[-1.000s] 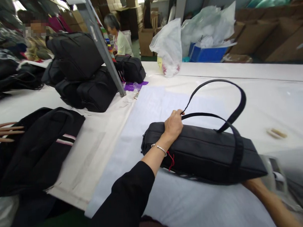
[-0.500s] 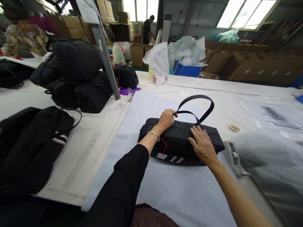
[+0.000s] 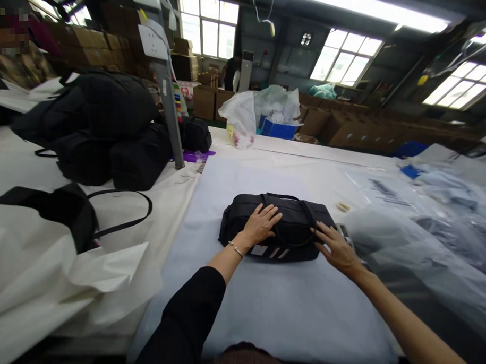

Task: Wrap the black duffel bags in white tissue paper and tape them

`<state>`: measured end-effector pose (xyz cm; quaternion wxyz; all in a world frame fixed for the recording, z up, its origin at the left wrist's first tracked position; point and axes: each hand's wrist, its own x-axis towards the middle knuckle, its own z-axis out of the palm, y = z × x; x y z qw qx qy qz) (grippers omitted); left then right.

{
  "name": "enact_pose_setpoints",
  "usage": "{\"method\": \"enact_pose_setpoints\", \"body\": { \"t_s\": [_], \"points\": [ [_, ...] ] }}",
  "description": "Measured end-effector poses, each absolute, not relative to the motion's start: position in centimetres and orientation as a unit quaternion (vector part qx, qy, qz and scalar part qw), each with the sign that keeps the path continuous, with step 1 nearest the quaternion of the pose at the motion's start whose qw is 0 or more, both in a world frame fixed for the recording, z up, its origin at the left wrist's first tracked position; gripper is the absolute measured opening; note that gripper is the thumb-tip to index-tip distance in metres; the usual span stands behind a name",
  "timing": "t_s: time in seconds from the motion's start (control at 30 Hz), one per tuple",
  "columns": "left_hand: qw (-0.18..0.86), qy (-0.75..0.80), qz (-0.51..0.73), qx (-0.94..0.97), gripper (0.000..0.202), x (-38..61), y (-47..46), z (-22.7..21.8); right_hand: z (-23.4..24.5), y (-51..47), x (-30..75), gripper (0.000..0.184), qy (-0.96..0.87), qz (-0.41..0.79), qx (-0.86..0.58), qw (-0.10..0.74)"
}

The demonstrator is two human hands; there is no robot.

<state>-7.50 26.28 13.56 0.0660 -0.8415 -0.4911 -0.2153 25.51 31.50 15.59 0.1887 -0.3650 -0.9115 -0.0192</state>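
Observation:
A black duffel bag [image 3: 298, 214] lies lengthwise before me on a light blue sheet [image 3: 271, 303]. Its carrying strap [image 3: 307, 211] is folded down over the top and front side. My left hand [image 3: 261, 224] rests flat on the upper left of the bag, fingers spread. At the bag's right end, my right hand [image 3: 336, 248] touches the strap and side with fingers stretched out and thumb apart. A small white tag [image 3: 258, 250] and pale stripes show on the bag's front.
Black bags [image 3: 113, 107] are piled at the left behind a metal post [image 3: 171, 110]. A white sheet [image 3: 71, 294] partly covers another black bag [image 3: 74, 212]. Clear plastic bags [image 3: 412, 240] lie at the right. A blue box [image 3: 279, 128] stands at the back.
The strap, raised in a loop before, now lies against the bag. Both hands have shifted over the bag, and my left hand has opened. A white sheet now covers part of the left bag.

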Motion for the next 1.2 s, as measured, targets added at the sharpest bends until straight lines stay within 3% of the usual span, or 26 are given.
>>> {"method": "enact_pose_setpoints", "body": {
  "t_s": [0.13, 0.2, 0.43, 0.57, 0.63, 0.77, 0.83, 0.93, 1.07, 1.2],
  "points": [
    [0.059, -0.484, -0.232, -0.842, 0.071, -7.7, 26.3, 13.2, 19.5, 33.1, 26.7, 0.037, -0.834, -0.03, -0.469, 0.289],
    [0.051, -0.482, -0.237, -0.842, 0.069, -7.8, 26.0, 13.2, 21.8, 35.2, 24.2, 0.04, -0.825, -0.006, -0.487, 0.285],
    [0.009, -0.504, -0.257, -0.825, 0.047, -7.9, 25.2, 14.1, 24.0, 43.2, 12.4, 0.058, -0.884, 0.085, -0.457, -0.043],
    [0.032, -0.515, -0.223, -0.827, 0.035, -7.7, 24.2, 14.6, 22.0, 47.6, 9.8, 0.038, -0.899, 0.157, -0.386, -0.136],
    [0.064, -0.524, -0.204, -0.824, 0.024, -7.0, 23.0, 14.8, 21.1, 49.4, 9.2, 0.031, -0.907, 0.171, -0.351, -0.16],
    [0.092, -0.561, -0.151, -0.809, 0.014, -4.4, 19.4, 14.8, 19.5, 51.8, 8.4, 0.039, -0.921, 0.163, -0.316, -0.156],
    [0.092, -0.582, -0.132, -0.797, 0.011, -3.0, 17.6, 13.9, 18.5, 52.3, 8.0, 0.03, -0.922, 0.16, -0.311, -0.163],
    [0.121, -0.611, -0.132, -0.771, 0.014, -1.6, 16.0, 11.5, 17.0, 52.3, 7.4, 0.023, -0.919, 0.158, -0.309, -0.186],
    [0.185, -0.612, -0.158, -0.752, 0.018, -1.6, 16.0, 8.6, 15.7, 51.6, 6.9, 0.028, -0.913, 0.143, -0.323, -0.205],
    [0.168, -0.553, -0.141, -0.803, 0.02, -3.9, 15.4, 9.8, 15.1, 51.2, 7.2, 0.031, -0.909, 0.143, -0.331, -0.21]
  ]
}}
